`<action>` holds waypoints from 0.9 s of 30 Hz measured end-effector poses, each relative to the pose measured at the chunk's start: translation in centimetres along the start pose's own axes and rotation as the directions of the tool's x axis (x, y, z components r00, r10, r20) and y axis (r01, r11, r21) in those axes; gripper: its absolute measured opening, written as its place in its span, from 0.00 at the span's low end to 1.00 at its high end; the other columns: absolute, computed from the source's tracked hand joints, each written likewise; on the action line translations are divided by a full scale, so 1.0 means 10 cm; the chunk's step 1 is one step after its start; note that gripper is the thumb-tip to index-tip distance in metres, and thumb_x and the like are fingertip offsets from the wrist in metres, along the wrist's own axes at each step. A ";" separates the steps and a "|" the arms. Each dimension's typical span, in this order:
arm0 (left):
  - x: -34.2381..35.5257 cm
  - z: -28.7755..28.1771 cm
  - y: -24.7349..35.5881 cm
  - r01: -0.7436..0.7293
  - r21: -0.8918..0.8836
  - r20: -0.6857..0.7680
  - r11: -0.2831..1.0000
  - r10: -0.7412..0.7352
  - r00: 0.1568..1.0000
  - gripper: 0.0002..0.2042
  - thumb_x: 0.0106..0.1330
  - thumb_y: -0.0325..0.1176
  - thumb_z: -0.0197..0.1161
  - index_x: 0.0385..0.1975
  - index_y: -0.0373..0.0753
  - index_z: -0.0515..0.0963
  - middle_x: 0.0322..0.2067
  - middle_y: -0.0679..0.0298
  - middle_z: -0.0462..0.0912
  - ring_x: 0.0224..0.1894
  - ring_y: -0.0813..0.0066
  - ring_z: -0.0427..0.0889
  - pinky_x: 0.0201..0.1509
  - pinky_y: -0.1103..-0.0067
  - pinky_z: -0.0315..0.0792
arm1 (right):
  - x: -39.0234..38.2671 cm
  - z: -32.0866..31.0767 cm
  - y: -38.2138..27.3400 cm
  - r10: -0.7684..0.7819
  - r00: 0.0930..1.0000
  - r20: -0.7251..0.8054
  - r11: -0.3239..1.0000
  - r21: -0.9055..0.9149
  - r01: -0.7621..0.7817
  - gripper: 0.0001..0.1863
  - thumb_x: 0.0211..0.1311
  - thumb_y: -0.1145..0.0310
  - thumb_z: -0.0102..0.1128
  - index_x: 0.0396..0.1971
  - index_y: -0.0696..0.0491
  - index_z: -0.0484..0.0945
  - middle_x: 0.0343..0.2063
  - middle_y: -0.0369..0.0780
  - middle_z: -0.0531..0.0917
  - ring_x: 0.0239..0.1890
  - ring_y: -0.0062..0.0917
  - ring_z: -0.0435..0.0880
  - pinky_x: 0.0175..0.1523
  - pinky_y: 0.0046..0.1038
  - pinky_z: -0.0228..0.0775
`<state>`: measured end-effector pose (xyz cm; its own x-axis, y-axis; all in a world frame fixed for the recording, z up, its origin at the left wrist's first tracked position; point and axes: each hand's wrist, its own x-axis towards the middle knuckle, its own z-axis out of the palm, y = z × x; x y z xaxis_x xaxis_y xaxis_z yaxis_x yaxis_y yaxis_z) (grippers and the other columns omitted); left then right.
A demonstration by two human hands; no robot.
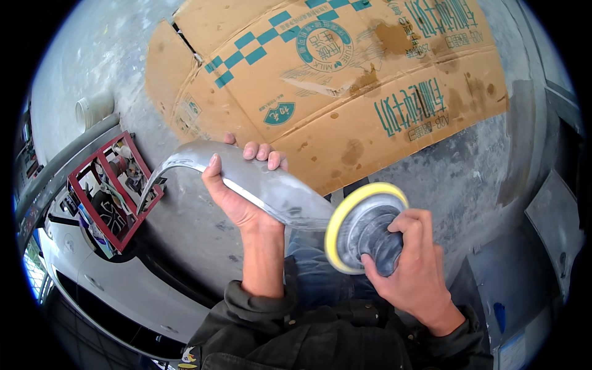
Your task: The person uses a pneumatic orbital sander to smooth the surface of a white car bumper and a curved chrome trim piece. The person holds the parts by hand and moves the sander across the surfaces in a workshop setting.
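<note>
My left hand (240, 209) grips a long grey curved panel piece (277, 194), fingertips over its upper edge and thumb on its light lower strip; the part tapers toward the left. In my right hand (413, 280) is a round hand sanding pad (361, 216) with a yellow rim and dark ribbed grip, my fingers wrapped around that grip. The pad covers the right end of the part; whether they touch I cannot tell. Below, my jeans (320, 277) show between my forearms.
A flattened cardboard box (320, 135) lies on the grey floor (475, 172) ahead. At left are a red-framed rack of tools (145, 211), a white plastic container (90, 111), a curved rail (52, 176) and a white car body (98, 290). Grey panels (549, 222) lie at right.
</note>
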<state>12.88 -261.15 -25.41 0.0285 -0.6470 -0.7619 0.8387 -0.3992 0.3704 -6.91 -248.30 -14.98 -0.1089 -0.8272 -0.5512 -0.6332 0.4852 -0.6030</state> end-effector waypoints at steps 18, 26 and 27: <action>0.08 -0.05 0.40 0.014 -0.121 0.050 0.993 -0.008 0.999 0.22 0.59 0.42 0.69 0.49 0.40 0.74 0.32 0.63 0.68 0.38 0.68 0.64 0.41 0.74 0.64 | -0.16 0.00 0.60 0.228 0.973 -0.038 0.963 -0.135 -0.231 0.31 0.47 0.68 0.77 0.49 0.53 0.68 0.49 0.45 0.73 0.42 0.48 0.82 0.42 0.45 0.78; 0.08 0.04 0.34 0.095 -0.229 0.154 0.969 -0.060 0.986 0.22 0.59 0.46 0.69 0.51 0.44 0.75 0.31 0.63 0.70 0.37 0.68 0.66 0.41 0.74 0.66 | -0.29 -0.06 0.69 0.125 0.953 -0.277 0.991 0.082 -0.106 0.43 0.36 0.73 0.82 0.57 0.57 0.69 0.47 0.47 0.80 0.49 0.39 0.83 0.54 0.36 0.75; 0.08 0.05 0.34 0.098 -0.233 0.165 0.968 -0.060 0.984 0.23 0.59 0.45 0.69 0.51 0.44 0.75 0.31 0.63 0.70 0.37 0.68 0.66 0.41 0.74 0.66 | -0.30 -0.06 0.69 0.115 0.949 -0.292 0.991 0.096 -0.091 0.43 0.36 0.73 0.82 0.57 0.58 0.70 0.47 0.47 0.80 0.48 0.38 0.83 0.54 0.36 0.75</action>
<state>15.50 -263.32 -24.52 -0.1120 -0.7204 -0.6845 0.9410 -0.2983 0.1600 -11.42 -242.65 -17.10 -0.4002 -0.8122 -0.4246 -0.5439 0.5833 -0.6032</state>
